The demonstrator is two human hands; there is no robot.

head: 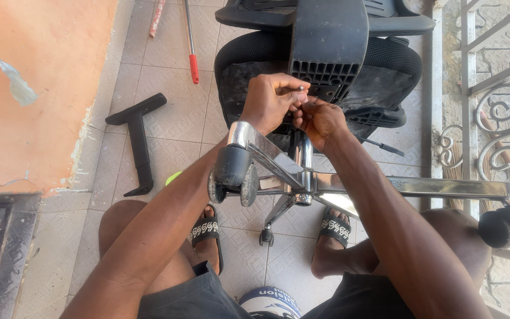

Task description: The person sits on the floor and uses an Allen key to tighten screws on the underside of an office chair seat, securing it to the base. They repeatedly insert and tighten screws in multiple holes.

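Note:
An upside-down black office chair point(379, 82) lies on the tiled floor in front of me, its chrome star base point(290, 177) with black casters pointing toward me. My left hand point(270, 100) and my right hand point(320, 121) meet at the black mechanism plate point(327, 41) under the seat. The left fingers pinch a small metal part, seemingly a screw or bolt point(301, 88). The right fingers close around the same spot beside it; what they hold is hidden. Both forearms reach over the chrome base.
A detached black armrest point(138, 139) lies on the tiles to the left. A red-tipped pole point(191, 41) lies at the top. An orange wall point(36, 88) stands left, a metal railing point(479, 118) right. A thin black tool point(379, 145) lies near the seat. My sandalled feet point(208, 230) rest below the base.

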